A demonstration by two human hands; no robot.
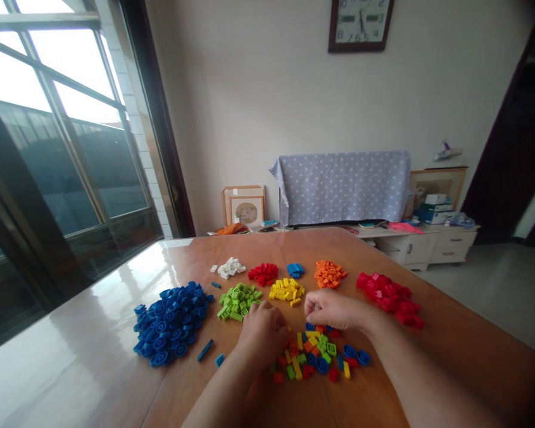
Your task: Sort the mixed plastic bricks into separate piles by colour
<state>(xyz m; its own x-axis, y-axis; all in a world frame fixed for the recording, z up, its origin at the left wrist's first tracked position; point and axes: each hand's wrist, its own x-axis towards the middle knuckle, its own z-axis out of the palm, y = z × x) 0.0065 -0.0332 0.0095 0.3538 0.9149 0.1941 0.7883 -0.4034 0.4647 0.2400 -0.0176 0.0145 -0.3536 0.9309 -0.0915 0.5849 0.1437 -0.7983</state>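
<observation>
Left hand: fingers curled down at the left end of the mixed pile, tips hidden behind your knuckles, so can't tell if they pinch a piece. Right hand: thumb and fingers drawn together at the pile's far edge; can't tell if anything's between them. Mixed pile lies on the counter, pieces crowded, many touching, so I'd grip one by its sides and lift straight up; a sideways drag would likely plough its neighbours. Round blue pieces at the pile's right end may skid; take those by the rim. Watch your knuckles: green pile is just beyond the mixed pile's left end, yellow pile just past its far edge, both easy to brush. Blue bar and blue brick lie left of the mixed pile, brick by your left forearm. Farther out: large blue pile well left, orange pile well beyond, large red pile beyond and right.
</observation>
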